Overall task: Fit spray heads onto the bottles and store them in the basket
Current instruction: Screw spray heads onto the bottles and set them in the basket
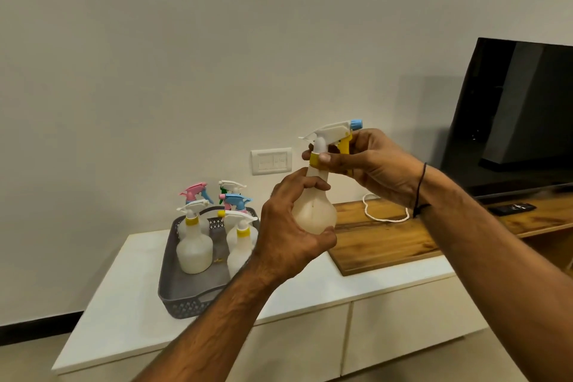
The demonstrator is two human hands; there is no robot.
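I hold a translucent white bottle (316, 208) up in the air in front of me. My left hand (288, 232) grips its round body from the left. A white spray head (333, 133) with a yellow collar, yellow trigger and blue nozzle sits on its neck, and my right hand (369, 161) is closed around the collar and trigger. Lower left, a grey plastic basket (186, 298) stands on the white cabinet (130, 304). In it stand several bottles with spray heads, two near ones with yellow collars (194, 245) and farther ones with pink and blue heads (198, 191).
A wooden board (381, 242) lies on the cabinet's right part with a white cord (384, 217) on it. A black TV screen (511, 115) stands at the right, with a dark remote (514, 207) in front. A wall socket plate (271, 161) is behind the bottle.
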